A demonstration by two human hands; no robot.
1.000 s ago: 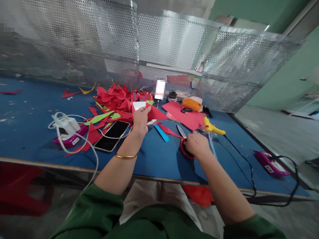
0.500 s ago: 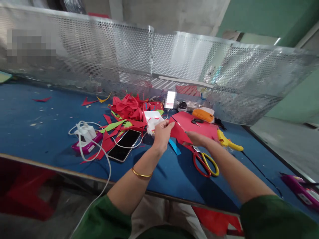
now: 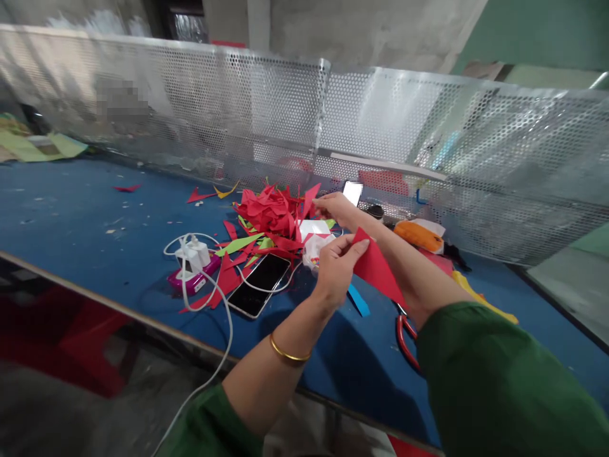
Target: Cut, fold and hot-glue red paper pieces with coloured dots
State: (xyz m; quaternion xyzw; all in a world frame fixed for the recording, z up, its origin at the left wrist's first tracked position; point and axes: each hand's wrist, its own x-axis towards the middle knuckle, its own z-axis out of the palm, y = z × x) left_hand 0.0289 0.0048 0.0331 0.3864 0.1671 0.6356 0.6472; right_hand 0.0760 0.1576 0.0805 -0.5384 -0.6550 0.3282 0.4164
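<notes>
My left hand (image 3: 339, 263) pinches a red paper piece (image 3: 379, 266), pointed at its lower end, between thumb and fingers. Stretched across to the far side, my right hand (image 3: 337, 208) grips a narrow red paper scrap (image 3: 310, 198) at the edge of the scrap pile (image 3: 271, 212). The scissors (image 3: 406, 343) lie on the table, mostly covered by my right forearm and sleeve; one red handle loop shows. Below my left hand's paper lies a blue strip (image 3: 358, 301).
A phone (image 3: 261, 285) and a purple power strip (image 3: 194, 273) with white chargers and cables lie at left. A lit phone (image 3: 353, 192) stands at the back, before the perforated metal screen (image 3: 266, 114). An orange pouch (image 3: 419, 236) and a yellow glue gun (image 3: 485, 298) are at right.
My right hand has left the scissors and moved left and away to the pile with a red scrap. My left hand still holds its red paper. The view has swung left.
</notes>
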